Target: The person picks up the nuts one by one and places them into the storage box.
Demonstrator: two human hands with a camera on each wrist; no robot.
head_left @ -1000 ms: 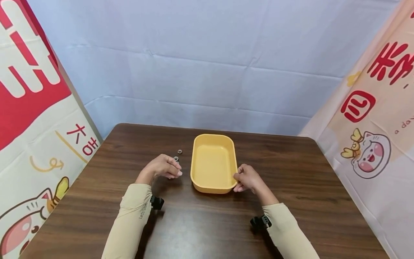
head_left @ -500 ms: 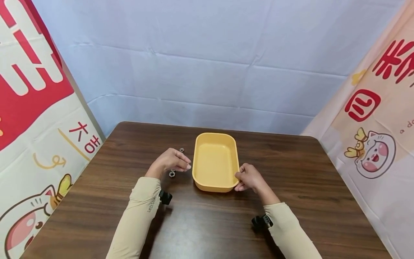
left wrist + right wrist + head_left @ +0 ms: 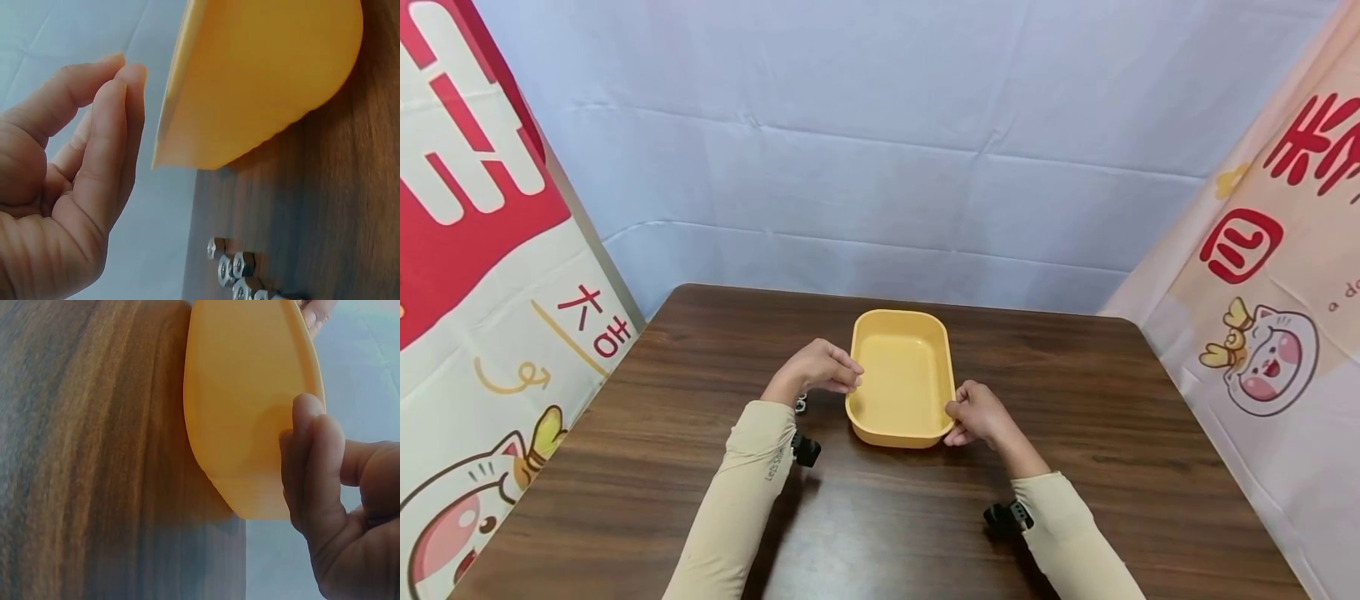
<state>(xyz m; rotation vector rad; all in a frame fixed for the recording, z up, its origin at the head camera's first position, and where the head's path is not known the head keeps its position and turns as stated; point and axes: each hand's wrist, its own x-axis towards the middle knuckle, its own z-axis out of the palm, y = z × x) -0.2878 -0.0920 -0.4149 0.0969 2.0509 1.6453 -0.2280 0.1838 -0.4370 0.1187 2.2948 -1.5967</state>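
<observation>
A yellow rectangular tray (image 3: 901, 383) with rounded corners rests on the table. My left hand (image 3: 823, 367) hovers at the tray's left rim, its fingertips overlapping the rim in the head view. Thumb and fingers of that hand (image 3: 81, 150) come together at the tips in the left wrist view; I cannot tell whether anything small is between them. On the table below the left hand lie several metal hex nuts (image 3: 242, 265), partly hidden by the wrist in the head view. My right hand (image 3: 977, 414) pinches the tray's rim near its front right corner.
A dark wood-grain table (image 3: 1075, 400) spreads around the tray. Behind it hangs a pale blue cloth (image 3: 880, 150), with printed banners at left and right. Each wrist wears a black camera, such as the left wrist camera (image 3: 806, 450).
My left hand has moved right and slightly away from me, from beside the nuts to the tray's left rim. The right hand keeps its grip on the tray, and the tray stays in place.
</observation>
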